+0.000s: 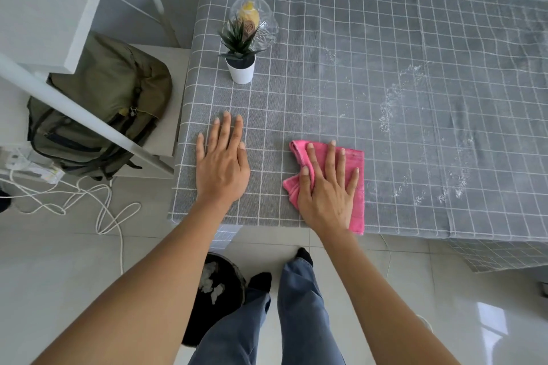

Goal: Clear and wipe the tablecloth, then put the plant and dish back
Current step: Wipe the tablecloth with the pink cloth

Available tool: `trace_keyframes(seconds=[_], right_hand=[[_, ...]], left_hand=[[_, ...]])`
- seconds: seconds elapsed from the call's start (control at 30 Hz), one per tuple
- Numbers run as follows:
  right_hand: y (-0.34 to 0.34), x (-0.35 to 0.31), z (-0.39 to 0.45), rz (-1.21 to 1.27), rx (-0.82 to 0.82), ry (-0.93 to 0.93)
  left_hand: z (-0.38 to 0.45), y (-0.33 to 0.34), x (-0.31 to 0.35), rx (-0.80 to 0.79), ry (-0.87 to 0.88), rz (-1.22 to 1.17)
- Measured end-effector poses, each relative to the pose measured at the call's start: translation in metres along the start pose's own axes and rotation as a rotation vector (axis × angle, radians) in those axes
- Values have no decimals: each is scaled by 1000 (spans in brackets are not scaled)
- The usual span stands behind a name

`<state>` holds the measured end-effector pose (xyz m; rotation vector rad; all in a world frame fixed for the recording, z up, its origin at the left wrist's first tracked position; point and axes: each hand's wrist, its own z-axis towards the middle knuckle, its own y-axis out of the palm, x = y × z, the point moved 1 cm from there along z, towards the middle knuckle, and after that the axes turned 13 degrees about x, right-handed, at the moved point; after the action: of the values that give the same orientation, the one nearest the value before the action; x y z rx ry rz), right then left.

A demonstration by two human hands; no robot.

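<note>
Near the front edge of the surface, covered by a grey checked tablecloth, the left hand lies flat with fingers straight, holding nothing. The right hand presses flat on a folded pink cloth. White powder streaks the tablecloth to the right. Farther back at the left stand a potted plant and, just behind it, a glass dish. Below on the floor sit a black bin and a green backpack.
</note>
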<state>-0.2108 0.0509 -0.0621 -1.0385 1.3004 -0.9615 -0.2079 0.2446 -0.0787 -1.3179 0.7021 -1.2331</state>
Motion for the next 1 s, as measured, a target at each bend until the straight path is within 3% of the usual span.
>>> trace_keyframes(seconds=[0.17,0.3,0.5,0.67,0.77,0.87,1.0], right_hand=[[6,-31,-16,15,-56,-156],[1,-4,-3,-22,-56,-222],[-12,54,40,-73,17,187],[1,12,42,4,113,333],[10,-25,42,-29,62,211],[18,-55,37,-34,-11,-86],[12,-35,41,-11,-44,-360]], left_hand=[[0,-1,1,-9,0,1],[0,0,-1,-9,10,-11],[-1,1,-2,4,16,3],[-1,0,-2,6,13,4],[-1,1,-1,12,15,0],[0,1,-1,7,10,-15],[1,1,-1,-1,9,-20]])
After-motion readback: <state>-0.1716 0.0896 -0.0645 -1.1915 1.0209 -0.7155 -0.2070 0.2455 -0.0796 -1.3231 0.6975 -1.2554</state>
